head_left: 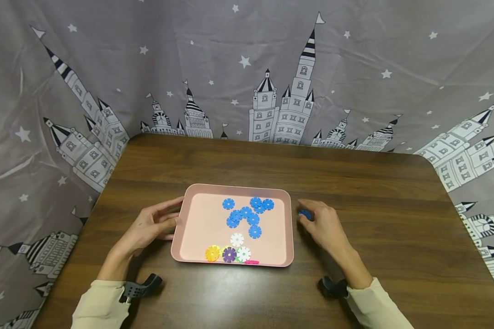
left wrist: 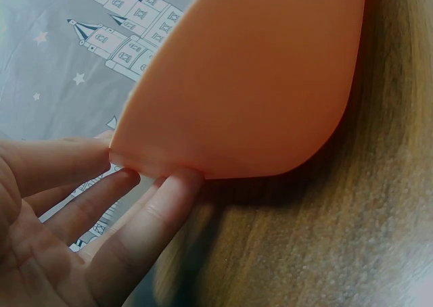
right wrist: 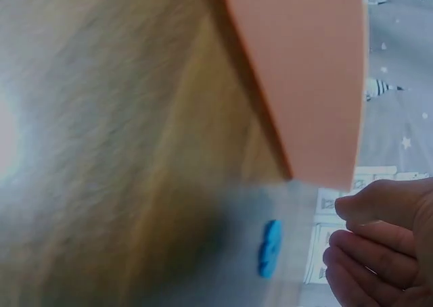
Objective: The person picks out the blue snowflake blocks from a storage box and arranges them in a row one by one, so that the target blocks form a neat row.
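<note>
My left hand (head_left: pixel 151 225) rests its fingertips against the left side wall of a pink tray (head_left: pixel 234 190); the left wrist view shows fairly straight fingers (left wrist: pixel 101 209) touching that wall. Beyond the tray's right side, my right hand (head_left: pixel 324 225) hovers over a blue snowflake disc (head_left: pixel 304 214) on the table. Its fingers are loosely bent, and in the right wrist view a gap shows between them and the disc (right wrist: pixel 270 248). Inside the tray lie several blue snowflake discs (head_left: pixel 246 212), two white ones (head_left: pixel 237 239), a purple one (head_left: pixel 229 254) and an orange-yellow one (head_left: pixel 212 253).
Green, yellow and pink pieces (head_left: pixel 252 262) peek out along the tray's near wall, partly hidden. The brown wooden table (head_left: pixel 370 196) carries the tray. A grey curtain with castles and stars (head_left: pixel 214 55) hangs behind and on both sides. Each wrist wears a black camera mount (head_left: pixel 142 288).
</note>
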`<state>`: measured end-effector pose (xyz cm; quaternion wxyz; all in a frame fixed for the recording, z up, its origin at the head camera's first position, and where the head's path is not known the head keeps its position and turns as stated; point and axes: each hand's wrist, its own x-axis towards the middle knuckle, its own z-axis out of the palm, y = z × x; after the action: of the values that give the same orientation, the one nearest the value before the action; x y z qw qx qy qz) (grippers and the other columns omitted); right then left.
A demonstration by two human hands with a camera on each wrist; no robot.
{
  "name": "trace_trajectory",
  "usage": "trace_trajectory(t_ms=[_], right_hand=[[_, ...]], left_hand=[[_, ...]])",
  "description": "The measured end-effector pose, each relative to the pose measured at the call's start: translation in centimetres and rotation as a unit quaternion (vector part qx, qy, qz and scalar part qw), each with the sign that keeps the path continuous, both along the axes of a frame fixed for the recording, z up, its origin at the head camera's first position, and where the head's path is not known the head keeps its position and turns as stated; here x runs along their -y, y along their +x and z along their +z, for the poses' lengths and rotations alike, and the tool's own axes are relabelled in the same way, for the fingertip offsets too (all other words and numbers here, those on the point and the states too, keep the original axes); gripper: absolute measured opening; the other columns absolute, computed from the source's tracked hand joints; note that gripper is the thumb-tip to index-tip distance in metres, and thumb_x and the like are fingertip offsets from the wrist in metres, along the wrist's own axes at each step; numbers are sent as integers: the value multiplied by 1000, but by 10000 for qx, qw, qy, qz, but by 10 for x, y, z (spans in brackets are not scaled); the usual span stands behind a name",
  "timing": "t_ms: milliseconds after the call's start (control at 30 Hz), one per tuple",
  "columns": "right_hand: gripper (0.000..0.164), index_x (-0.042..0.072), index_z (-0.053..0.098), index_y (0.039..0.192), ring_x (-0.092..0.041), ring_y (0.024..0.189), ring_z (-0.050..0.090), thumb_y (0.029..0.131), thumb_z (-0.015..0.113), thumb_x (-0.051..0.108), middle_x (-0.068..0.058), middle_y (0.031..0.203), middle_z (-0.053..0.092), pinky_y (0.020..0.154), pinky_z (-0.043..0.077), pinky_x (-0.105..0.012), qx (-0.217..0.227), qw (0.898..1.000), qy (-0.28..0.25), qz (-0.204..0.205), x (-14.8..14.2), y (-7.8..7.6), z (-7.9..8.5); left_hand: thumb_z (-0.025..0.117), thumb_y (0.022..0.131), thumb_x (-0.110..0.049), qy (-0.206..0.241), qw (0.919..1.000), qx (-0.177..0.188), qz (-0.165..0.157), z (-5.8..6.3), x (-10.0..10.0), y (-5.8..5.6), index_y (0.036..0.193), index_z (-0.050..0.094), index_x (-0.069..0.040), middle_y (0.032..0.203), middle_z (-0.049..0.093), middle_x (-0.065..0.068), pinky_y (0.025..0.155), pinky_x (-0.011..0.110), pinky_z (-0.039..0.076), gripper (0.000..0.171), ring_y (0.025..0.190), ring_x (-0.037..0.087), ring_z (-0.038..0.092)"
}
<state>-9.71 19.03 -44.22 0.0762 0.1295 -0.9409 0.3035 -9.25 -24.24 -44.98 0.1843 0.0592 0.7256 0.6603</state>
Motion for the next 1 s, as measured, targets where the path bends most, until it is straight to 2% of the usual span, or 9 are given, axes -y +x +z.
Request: trace_trajectory(t_ms=[300, 367, 433, 500, 667, 833, 867, 933, 1000], right_hand=[[35, -1, 71, 117, -33, 108, 64, 82, 76, 3, -17, 116, 69, 90, 54, -49, 71, 9991, -388, 153, 23, -1, 13], [36, -1, 71, 116, -30, 104, 65, 81, 76, 2, -16, 116, 69, 86, 56, -45, 63, 9989, -425, 212, 29, -1, 14], [36, 0, 72, 116, -28, 90, 65, 80, 77, 2, -16, 115, 70, 75, 56, -41, 83, 9986, -437, 291, 36, -2, 15], [36, 1, 72, 115, -27, 86, 63, 80, 79, 2, -15, 115, 70, 68, 53, -39, 123, 9980, -498, 372, 43, -2, 16], [35, 0, 73, 114, -28, 100, 68, 80, 80, 4, -11, 113, 71, 78, 59, -40, 296, 9951, -690, 641, 61, -3, 17], [35, 0, 73, 114, -27, 98, 68, 81, 80, 6, -10, 112, 72, 65, 55, -35, 527, 9924, -751, 826, 77, -2, 18], [35, 0, 73, 114, -26, 100, 68, 80, 80, 5, -10, 112, 72, 66, 55, -34, 582, 9920, -749, 838, 80, -2, 18], [36, 1, 73, 115, -24, 106, 66, 80, 80, 6, -9, 113, 72, 77, 57, -35, 682, 9913, -716, 873, 85, -2, 18], [37, 2, 72, 116, -24, 103, 65, 80, 79, 5, -10, 116, 70, 77, 57, -36, 843, 9893, -729, 939, 91, -2, 18]], left_hand=[[63, 96, -5, 10, 10000, 12, -16, 0, 1, 0, 150, 35, 2, 150, 36, 28, 73, 45, 60, 62, 110, 11, 63], [63, 96, -5, 33, 10000, 22, -16, 0, 1, 0, 150, 35, 2, 149, 36, 29, 73, 46, 60, 62, 110, 11, 63], [63, 96, -5, 42, 10000, 40, -10, 1, 1, 0, 150, 35, 2, 149, 37, 29, 73, 46, 60, 62, 111, 12, 63], [63, 96, -5, 22, 10000, 53, 1, 1, 1, 0, 150, 35, 2, 150, 37, 28, 73, 46, 60, 62, 111, 13, 63], [64, 95, -6, -52, 9999, 88, 48, 2, 3, 1, 150, 36, 0, 150, 36, 27, 73, 45, 60, 62, 112, 14, 62], [64, 95, -7, -25, 9999, 130, 51, 2, 3, 2, 150, 36, 0, 150, 37, 26, 74, 46, 60, 62, 113, 14, 62], [64, 95, -7, -16, 9999, 137, 49, 2, 3, 1, 150, 36, -1, 151, 37, 25, 74, 46, 60, 62, 113, 15, 62], [64, 95, -7, -8, 9999, 153, 42, 1, 4, 1, 150, 36, -1, 151, 37, 25, 74, 46, 60, 62, 114, 17, 62], [65, 95, -7, -13, 9999, 165, 49, 0, 4, 0, 150, 37, -1, 151, 37, 24, 74, 45, 60, 62, 115, 19, 61]])
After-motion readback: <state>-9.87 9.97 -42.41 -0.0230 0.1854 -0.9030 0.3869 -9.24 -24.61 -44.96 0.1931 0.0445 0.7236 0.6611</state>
